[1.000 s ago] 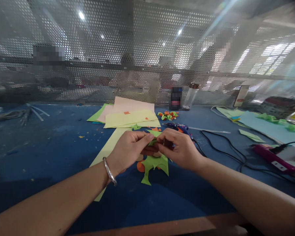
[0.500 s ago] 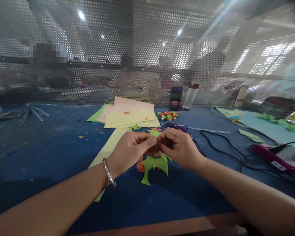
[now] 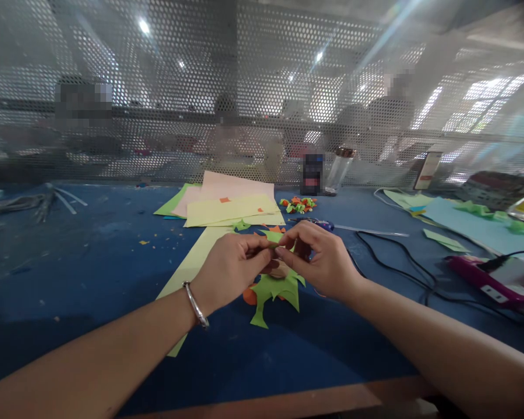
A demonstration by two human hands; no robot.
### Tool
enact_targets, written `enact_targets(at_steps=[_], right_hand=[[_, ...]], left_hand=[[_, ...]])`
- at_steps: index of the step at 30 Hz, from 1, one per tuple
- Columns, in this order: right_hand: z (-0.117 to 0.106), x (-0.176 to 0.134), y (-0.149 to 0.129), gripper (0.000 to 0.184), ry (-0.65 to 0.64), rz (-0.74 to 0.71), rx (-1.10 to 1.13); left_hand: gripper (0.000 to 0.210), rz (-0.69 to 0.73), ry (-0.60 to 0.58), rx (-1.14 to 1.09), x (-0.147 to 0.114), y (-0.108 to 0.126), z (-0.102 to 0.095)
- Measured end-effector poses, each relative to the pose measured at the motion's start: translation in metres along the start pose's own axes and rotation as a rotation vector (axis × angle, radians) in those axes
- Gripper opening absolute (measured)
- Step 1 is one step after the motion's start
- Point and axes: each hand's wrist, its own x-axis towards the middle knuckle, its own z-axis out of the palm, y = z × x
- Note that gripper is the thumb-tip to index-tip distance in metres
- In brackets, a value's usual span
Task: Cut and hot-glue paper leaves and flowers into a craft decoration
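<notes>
I pinch a paper bit (image 3: 273, 245) with left hand (image 3: 234, 265) and right hand (image 3: 321, 256), likely for control; green scrap (image 3: 282, 287) lies below.

Passage is available on the near side of the blue tabletop (image 3: 314, 361), between the two forearms. The left hand (image 3: 229, 265) and right hand (image 3: 323, 262), fingertips nearly together above a green paper scrap (image 3: 283, 288), block the middle. On the right, a looping black cable (image 3: 390, 272) and a magenta power strip (image 3: 491, 282) obstruct low travel. On the far side, a bottle (image 3: 340, 171) stands before the perforated screen (image 3: 271, 64), which bars reach.
</notes>
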Motion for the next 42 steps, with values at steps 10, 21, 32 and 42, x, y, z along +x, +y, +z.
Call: enact_targets(at_steps=[10,21,32,42], right_hand=[[0.0013,0.0016,0.0007,0.004,-0.011,0.004,-0.006],[0.0039,-0.0007,0.0002,0.006,-0.037,0.017,0.03],[0.0029,0.0011,-0.0021,0.007,-0.014,0.072,0.063],[0.0004,0.0021,0.0002,0.005,0.013,0.114,0.073]], left_hand=[[0.023,0.025,0.006,0.198,-0.0006,-0.0015,-0.0004],[0.022,0.017,0.035,0.248,0.0018,-0.0006,-0.0005],[0.028,-0.05,0.015,-0.063,0.003,0.0011,-0.002],[0.021,-0.147,0.013,-0.421,0.0049,0.0034,-0.0026]])
